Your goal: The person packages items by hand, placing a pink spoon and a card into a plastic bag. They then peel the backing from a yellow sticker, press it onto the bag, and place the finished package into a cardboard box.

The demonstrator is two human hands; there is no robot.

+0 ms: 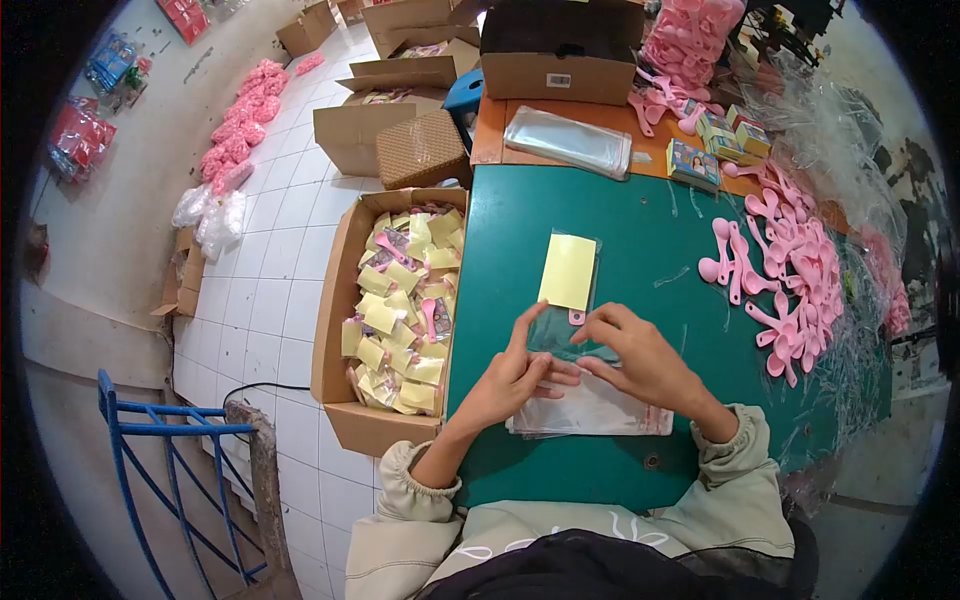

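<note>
A clear plastic bag [555, 328] lies in front of me with a yellow card [569, 272] in it. The end of a pink spoon [577, 316] shows under the card. My left hand [515, 382] is at the bag's near end, index finger stretched along its left side and the other fingers reaching right. On the other side, my right hand [640, 352] curls its thumb and index finger at the bag's near end; its grip on the film is partly hidden. Beneath both hands is a stack of clear bags [610, 415].
An open carton [335, 350] of packed bags with yellow cards stands left of the green table [610, 200]. Pink spoons [800, 270] are heaped at right. Card stacks [693, 165], more clear bags [568, 140] and a brown box [560, 80] sit at the back.
</note>
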